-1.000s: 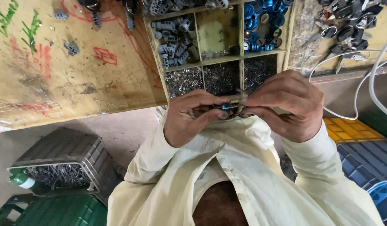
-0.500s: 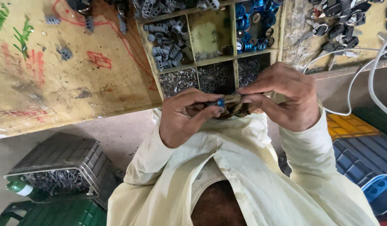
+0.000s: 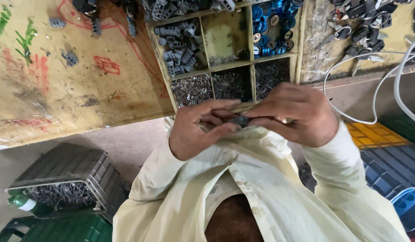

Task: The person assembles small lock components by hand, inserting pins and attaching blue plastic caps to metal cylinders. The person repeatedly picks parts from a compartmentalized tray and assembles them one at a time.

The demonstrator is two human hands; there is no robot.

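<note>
A: What's held?
B: Small dark grey part (image 3: 240, 120), centre frame, pinched between both hands. Mostly hidden by fingers, shape unclear, looks metal or plastic.
A: Hands?
B: Left hand (image 3: 199, 130) curled, thumb and fingers closed on the part. Right hand (image 3: 293, 114) closed on its other end, fingertips touching it.
A: Around it?
B: Just above, a wooden divided tray (image 3: 250, 49): grey cylinders (image 3: 178, 42) upper left compartment, blue rings (image 3: 270, 22) upper right, small metal bits in the lower ones. White cable (image 3: 373, 67) right. Grey crate (image 3: 66, 175) lower left.
</note>
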